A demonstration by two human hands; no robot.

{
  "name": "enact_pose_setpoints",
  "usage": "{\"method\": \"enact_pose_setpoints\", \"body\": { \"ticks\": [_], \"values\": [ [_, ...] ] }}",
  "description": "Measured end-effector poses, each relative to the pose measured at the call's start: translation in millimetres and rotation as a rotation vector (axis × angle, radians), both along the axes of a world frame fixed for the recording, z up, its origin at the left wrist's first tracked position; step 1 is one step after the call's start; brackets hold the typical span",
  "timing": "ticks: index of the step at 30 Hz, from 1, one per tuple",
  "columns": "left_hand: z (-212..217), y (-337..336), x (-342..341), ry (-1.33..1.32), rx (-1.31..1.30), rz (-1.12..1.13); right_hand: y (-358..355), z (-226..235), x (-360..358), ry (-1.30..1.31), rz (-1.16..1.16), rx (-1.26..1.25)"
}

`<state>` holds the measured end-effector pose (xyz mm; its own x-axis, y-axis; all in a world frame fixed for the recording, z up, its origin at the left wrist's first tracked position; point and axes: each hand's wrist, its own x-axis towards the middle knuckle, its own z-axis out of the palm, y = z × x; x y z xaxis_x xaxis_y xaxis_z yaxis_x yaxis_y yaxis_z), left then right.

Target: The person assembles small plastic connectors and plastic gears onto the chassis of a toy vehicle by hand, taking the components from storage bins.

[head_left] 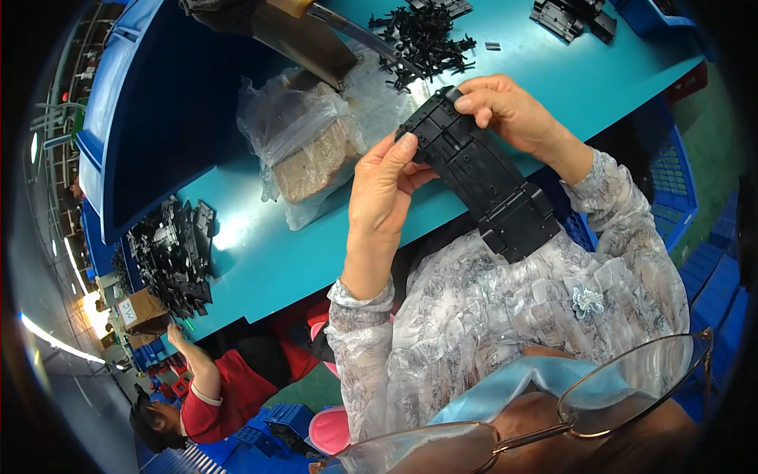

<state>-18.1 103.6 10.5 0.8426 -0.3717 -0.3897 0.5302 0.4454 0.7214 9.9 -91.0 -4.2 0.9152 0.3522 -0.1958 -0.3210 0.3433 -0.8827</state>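
A long black plastic moulded part point(482, 178) is held up over the edge of a teal table point(260, 253). My left hand point(387, 186) grips its left side with the thumb pressed near the top corner. My right hand point(505, 107) holds the upper end, fingers curled over the top edge. The part's wider lower end points toward my body. A heap of small black plastic clips point(426, 39) lies on the table just beyond the hands.
A clear plastic bag with brown blocks point(308, 142) lies left of the hands. A stack of black parts point(178, 257) sits at the table's left edge, more black parts point(572, 16) at the far right. A large blue bin point(142, 103) stands behind. Another person in red point(213, 395) crouches lower left.
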Motion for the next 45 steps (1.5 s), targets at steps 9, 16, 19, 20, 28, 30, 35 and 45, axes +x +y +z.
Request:
{"method": "enact_pose_setpoints", "body": {
  "ticks": [9,16,19,20,28,30,35,45],
  "values": [
    [-5.6,1.5,5.7,0.020,0.001,-0.014,-7.9,0.0,9.3,0.157,0.098,0.056],
    [-5.8,-3.1,2.5,0.028,0.073,0.018,-7.3,4.7,6.7,0.199,0.122,0.057],
    [-11.3,-7.5,2.5,0.035,0.102,0.058,-4.5,4.2,5.6,0.211,0.102,0.035],
    [-13.4,-9.3,2.6,0.037,0.126,0.099,-1.7,6.5,2.8,0.175,0.068,-0.006],
    [-16.2,-20.7,-0.3,-0.014,0.152,0.111,2.8,20.6,-12.3,0.047,0.071,-0.162],
    [-14.4,-22.4,-1.5,-0.001,0.074,0.094,0.8,22.1,-13.2,-0.019,0.113,-0.173],
    [-23.4,-18.7,-1.1,0.011,-0.142,-0.057,-2.8,30.6,-12.8,-0.282,0.292,-0.143],
    [-27.7,-28.3,-12.0,0.039,-0.396,0.032,11.4,40.8,-18.9,-1.051,0.129,-0.499]
  ]
}}
